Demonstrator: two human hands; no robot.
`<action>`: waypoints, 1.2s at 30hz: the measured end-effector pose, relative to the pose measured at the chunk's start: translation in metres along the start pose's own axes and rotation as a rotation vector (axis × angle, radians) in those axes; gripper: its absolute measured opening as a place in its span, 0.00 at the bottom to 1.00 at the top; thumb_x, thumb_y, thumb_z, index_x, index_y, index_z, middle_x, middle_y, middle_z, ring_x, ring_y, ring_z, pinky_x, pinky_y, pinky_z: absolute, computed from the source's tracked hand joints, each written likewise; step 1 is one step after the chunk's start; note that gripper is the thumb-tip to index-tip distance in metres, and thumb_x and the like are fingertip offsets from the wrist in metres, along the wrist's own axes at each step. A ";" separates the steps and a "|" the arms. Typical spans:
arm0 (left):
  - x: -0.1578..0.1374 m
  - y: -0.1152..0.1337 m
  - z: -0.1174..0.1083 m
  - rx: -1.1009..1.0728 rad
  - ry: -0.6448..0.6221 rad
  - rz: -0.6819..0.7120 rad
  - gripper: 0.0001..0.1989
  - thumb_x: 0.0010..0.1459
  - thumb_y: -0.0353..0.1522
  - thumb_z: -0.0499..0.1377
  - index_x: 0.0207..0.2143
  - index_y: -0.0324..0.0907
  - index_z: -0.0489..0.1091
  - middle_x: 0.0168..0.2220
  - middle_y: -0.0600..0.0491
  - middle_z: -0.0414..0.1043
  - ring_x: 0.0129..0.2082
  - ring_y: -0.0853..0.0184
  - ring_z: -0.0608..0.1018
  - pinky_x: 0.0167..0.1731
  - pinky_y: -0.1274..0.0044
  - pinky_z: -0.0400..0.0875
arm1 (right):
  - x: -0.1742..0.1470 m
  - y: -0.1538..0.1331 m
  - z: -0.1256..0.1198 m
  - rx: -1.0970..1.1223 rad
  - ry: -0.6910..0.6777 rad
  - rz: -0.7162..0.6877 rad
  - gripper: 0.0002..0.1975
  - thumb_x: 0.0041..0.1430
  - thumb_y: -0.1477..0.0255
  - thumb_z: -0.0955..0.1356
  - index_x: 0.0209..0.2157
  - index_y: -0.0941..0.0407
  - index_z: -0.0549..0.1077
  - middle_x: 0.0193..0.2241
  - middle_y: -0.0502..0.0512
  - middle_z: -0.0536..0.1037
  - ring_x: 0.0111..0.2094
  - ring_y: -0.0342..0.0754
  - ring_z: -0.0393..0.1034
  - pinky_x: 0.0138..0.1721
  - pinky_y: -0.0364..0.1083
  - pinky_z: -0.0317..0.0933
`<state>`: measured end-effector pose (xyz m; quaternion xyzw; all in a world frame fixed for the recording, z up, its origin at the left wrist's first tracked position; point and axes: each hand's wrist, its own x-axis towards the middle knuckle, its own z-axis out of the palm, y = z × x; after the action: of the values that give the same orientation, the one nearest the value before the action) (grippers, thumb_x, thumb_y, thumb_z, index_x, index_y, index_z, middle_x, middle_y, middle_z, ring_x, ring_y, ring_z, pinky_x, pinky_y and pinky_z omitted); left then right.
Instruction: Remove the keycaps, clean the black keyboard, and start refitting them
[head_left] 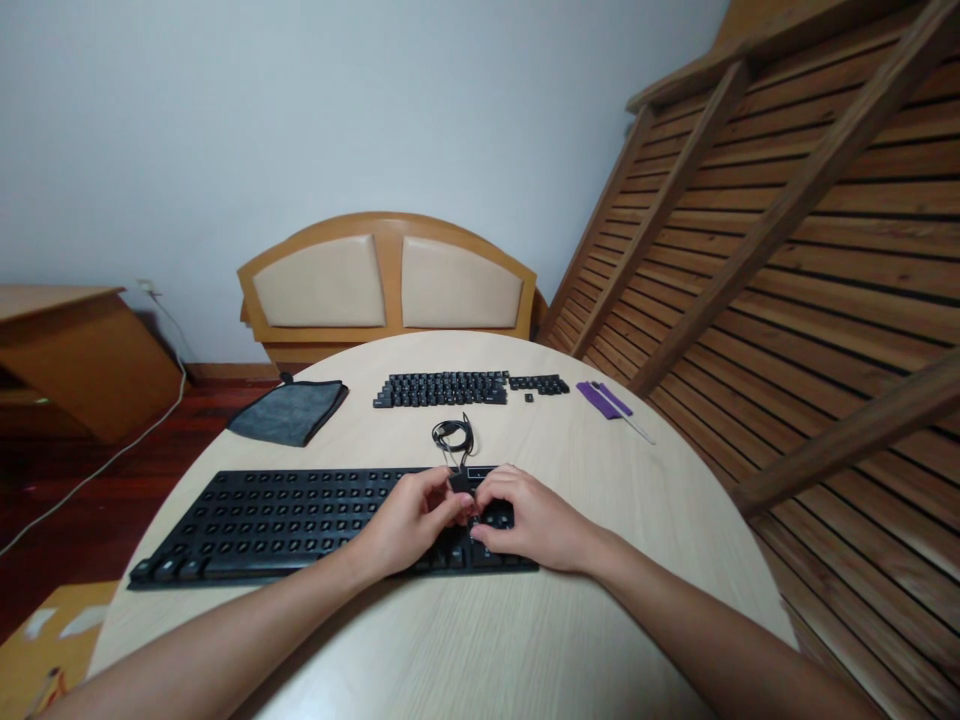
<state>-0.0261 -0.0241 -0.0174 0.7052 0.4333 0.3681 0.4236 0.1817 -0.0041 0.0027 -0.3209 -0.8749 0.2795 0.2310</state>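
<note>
A black keyboard (pixel 300 520) lies on the table in front of me, most of its keycaps off and the bare switch sockets showing. Over its right part, my left hand (pixel 409 520) pinches a small keycap puller (pixel 460 482) with a black grip and thin wire loops. My right hand (pixel 525 520) is curled close beside it above the number keys, thumb and fingertips closed near the puller's lower end. Whatever sits between those fingertips is too small to make out. Some keycaps (pixel 169 568) remain at the keyboard's lower left corner.
Removed keycaps (pixel 442 388) stand in rows at the back of the round table (pixel 465 640), beside a smaller group (pixel 540 384). A coiled cable (pixel 453 435) lies behind the keyboard. A grey cloth (pixel 289 412) is at left; a purple cloth (pixel 602 400) with a thin stick is at right.
</note>
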 end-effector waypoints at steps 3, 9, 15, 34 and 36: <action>0.000 0.002 -0.001 0.025 0.018 0.026 0.13 0.64 0.39 0.58 0.33 0.38 0.72 0.27 0.52 0.75 0.27 0.67 0.74 0.28 0.78 0.67 | -0.001 0.000 0.000 0.019 0.022 0.048 0.11 0.50 0.73 0.76 0.34 0.55 0.75 0.37 0.52 0.77 0.42 0.50 0.70 0.45 0.48 0.63; 0.001 0.003 -0.001 0.050 0.053 0.028 0.14 0.64 0.40 0.58 0.31 0.39 0.70 0.26 0.53 0.74 0.26 0.68 0.73 0.27 0.77 0.66 | 0.000 0.000 0.004 0.132 0.056 0.081 0.14 0.50 0.74 0.76 0.38 0.54 0.73 0.37 0.50 0.79 0.41 0.49 0.74 0.44 0.47 0.63; 0.003 0.001 -0.002 -0.103 0.045 -0.003 0.14 0.63 0.41 0.58 0.33 0.39 0.68 0.26 0.55 0.72 0.27 0.68 0.74 0.29 0.76 0.69 | 0.002 0.002 0.008 0.086 0.108 -0.031 0.15 0.50 0.75 0.77 0.39 0.54 0.74 0.36 0.50 0.81 0.41 0.48 0.75 0.45 0.47 0.64; -0.002 0.004 0.000 0.092 0.126 0.032 0.13 0.64 0.40 0.56 0.30 0.40 0.66 0.25 0.56 0.69 0.25 0.68 0.71 0.25 0.79 0.63 | 0.002 0.004 0.015 -0.274 0.105 -0.238 0.05 0.63 0.70 0.71 0.39 0.55 0.76 0.36 0.54 0.82 0.39 0.51 0.76 0.47 0.51 0.64; -0.001 0.004 -0.001 0.080 0.117 0.039 0.13 0.64 0.40 0.57 0.30 0.40 0.66 0.25 0.56 0.70 0.25 0.68 0.71 0.25 0.79 0.63 | 0.001 0.002 0.017 -0.214 0.128 -0.169 0.05 0.61 0.70 0.72 0.38 0.55 0.75 0.36 0.53 0.82 0.40 0.51 0.75 0.46 0.50 0.65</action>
<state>-0.0263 -0.0260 -0.0139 0.7072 0.4578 0.3993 0.3617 0.1721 -0.0072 -0.0109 -0.2862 -0.9070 0.1434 0.2736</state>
